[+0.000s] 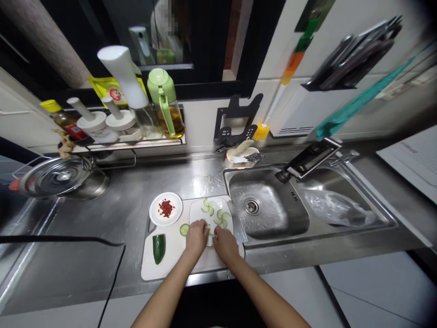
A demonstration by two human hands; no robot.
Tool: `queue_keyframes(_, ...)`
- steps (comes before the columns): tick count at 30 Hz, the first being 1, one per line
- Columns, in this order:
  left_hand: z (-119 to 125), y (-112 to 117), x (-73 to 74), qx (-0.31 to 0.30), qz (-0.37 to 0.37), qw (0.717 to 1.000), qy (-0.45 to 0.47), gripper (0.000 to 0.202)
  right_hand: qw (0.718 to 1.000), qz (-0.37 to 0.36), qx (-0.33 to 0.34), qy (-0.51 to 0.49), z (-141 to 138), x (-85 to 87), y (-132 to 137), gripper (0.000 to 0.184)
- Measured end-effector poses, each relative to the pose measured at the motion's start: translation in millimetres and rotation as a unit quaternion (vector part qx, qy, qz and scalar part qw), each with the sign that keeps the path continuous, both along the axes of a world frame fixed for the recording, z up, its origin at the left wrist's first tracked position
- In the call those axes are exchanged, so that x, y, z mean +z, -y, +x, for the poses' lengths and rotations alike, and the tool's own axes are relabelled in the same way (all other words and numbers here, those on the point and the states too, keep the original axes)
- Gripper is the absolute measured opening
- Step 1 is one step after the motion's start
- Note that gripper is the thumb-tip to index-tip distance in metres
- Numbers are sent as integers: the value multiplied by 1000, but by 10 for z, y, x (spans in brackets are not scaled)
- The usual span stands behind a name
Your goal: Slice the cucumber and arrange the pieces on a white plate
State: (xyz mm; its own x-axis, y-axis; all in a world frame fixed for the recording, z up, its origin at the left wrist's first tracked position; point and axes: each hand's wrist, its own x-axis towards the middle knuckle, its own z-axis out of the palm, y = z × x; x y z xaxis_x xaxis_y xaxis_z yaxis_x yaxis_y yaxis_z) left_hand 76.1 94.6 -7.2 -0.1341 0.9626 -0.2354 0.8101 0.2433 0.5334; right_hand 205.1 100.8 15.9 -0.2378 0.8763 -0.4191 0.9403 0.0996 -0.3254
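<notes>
My left hand (197,237) and my right hand (223,243) meet at the near edge of a white square plate (195,213) that carries several cucumber slices (215,212). Both hands have their fingers curled and pinched over slices at that edge; the fingertips are too small to read clearly. The plate rests on a white cutting board (172,264). One loose cucumber slice (184,229) lies on the board just left of my left hand. A cucumber end piece (159,248) lies further left on the board.
A small round plate of chopped red chili (166,208) sits at the board's far left corner. The steel sink (269,207) and faucet (309,159) lie right. Oil and seasoning bottles (164,102) stand on a rack behind; a pot with lid (56,177) is at left.
</notes>
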Motion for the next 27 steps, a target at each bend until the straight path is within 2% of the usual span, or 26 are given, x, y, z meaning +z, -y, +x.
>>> queue_keyframes(4,-50,40,5,-46,56,997,4,13,999,36,21,-31,114,-12,64,13)
queue_keyframes(8,-123,127,16,-126,122,984,18,24,981,144,63,-118,280,-86,238,17)
queue_keyframes(12,-178,238,10,-181,125,975,2,35,959,215,114,-143,381,-166,419,28)
queue_keyframes(17,-199,319,-17,-204,99,974,-15,43,954,219,171,-112,413,-213,509,38)
queue_keyframes(27,-176,383,-33,-211,91,972,-43,52,957,210,178,-93,436,-203,462,35)
